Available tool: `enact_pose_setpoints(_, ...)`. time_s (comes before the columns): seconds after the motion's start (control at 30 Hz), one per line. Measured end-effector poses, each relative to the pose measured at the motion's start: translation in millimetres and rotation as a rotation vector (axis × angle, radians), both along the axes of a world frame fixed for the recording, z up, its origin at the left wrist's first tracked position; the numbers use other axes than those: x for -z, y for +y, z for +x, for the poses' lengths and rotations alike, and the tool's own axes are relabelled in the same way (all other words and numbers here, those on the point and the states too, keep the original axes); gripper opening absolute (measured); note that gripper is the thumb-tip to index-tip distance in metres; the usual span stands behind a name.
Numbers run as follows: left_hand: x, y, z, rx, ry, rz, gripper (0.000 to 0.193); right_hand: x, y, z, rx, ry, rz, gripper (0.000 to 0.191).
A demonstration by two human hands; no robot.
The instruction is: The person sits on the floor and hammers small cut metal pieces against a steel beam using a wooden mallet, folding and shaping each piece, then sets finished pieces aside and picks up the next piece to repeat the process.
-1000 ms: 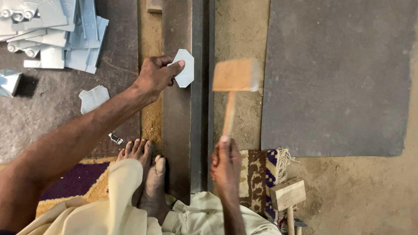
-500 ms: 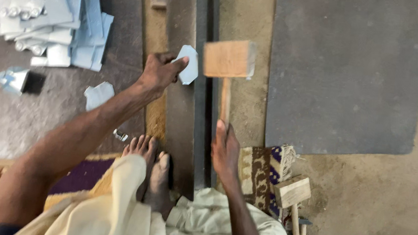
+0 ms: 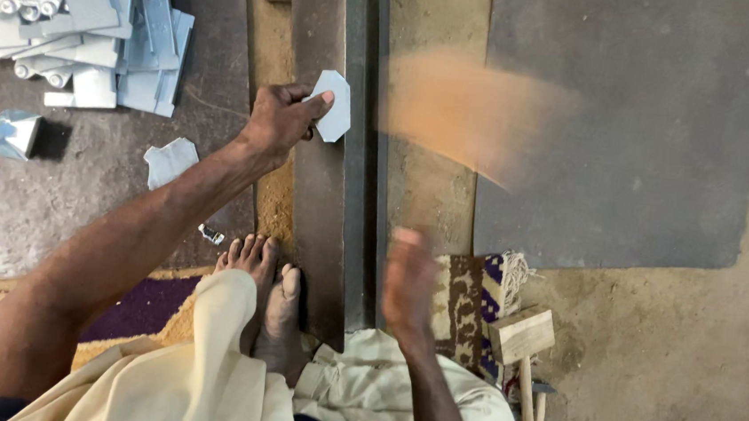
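My left hand (image 3: 279, 118) pinches a small pale sheet-metal piece (image 3: 334, 105) and holds it flat on a long dark steel bar (image 3: 321, 215) that runs away from me. My right hand (image 3: 409, 284) grips the handle of a wooden mallet (image 3: 471, 111); hand and mallet head are both smeared by motion blur, the head off to the right of the metal piece, over the sandy strip and the grey slab's edge. My bare feet (image 3: 266, 291) rest against the near end of the bar.
A heap of pale metal sheets and stamped parts (image 3: 68, 26) lies at the upper left, with loose cut pieces (image 3: 169, 160) and a folded one (image 3: 11, 133) nearby. A large grey slab (image 3: 631, 124) fills the right. A second wooden mallet (image 3: 522, 338) lies by my right knee on a patterned rug (image 3: 466, 298).
The mallet head, sharp and near the metal piece earlier, now swings as a blur to the right. My left hand keeps the piece on the bar.
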State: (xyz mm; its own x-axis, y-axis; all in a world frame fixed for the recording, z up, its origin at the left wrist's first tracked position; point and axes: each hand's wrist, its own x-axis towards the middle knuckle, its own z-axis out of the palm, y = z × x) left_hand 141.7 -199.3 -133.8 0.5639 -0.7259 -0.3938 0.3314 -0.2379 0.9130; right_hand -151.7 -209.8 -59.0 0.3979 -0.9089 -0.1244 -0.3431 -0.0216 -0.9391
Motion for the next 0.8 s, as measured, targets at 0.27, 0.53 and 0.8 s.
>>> enact_pose_setpoints(0.27, -10.2, 16.7, 6.2, 0.051, -0.11, -0.028, 0.028, 1.6, -3.4, -7.0, 0.306, -0.308, 0.325, 0.053)
enact_pose_setpoints(0.53, -65.0, -64.0, -60.7, 0.23, -0.2, 0.072, 0.028, 58.8, 2.8, -10.7, 0.041, 0.003, 0.372, 0.072)
enact_pose_setpoints(0.8, -60.3, -66.1, -83.8, 0.269, -0.225, 0.128, 0.028, 0.5, -2.1, -7.3, -0.127, 0.149, 0.411, 0.063)
